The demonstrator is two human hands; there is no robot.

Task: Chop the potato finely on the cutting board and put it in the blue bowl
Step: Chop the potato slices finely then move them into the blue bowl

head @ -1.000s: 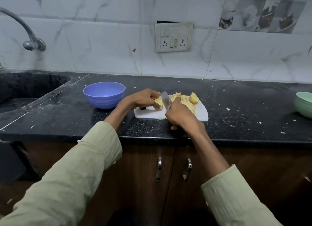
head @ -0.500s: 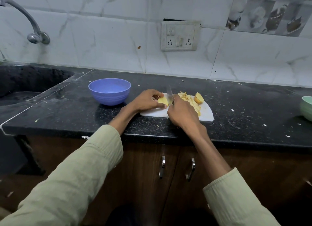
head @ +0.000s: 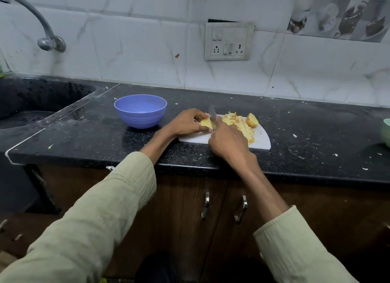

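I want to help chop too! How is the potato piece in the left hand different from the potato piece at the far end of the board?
The held piece is gripped by the left hand, with the knife against it; the far piece lies alone, untouched. The held piece sits at the board's left end, the far piece at the right, past the chopped pile. Both are yellow chunks not yet finely chopped.

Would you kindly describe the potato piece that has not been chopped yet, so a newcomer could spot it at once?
Start at the black counter and find the white cutting board right of the blue bowl. At the board's far right corner sits the potato piece. Unlike the chopped pile beside it, it is one whole chunk, untouched by either hand.
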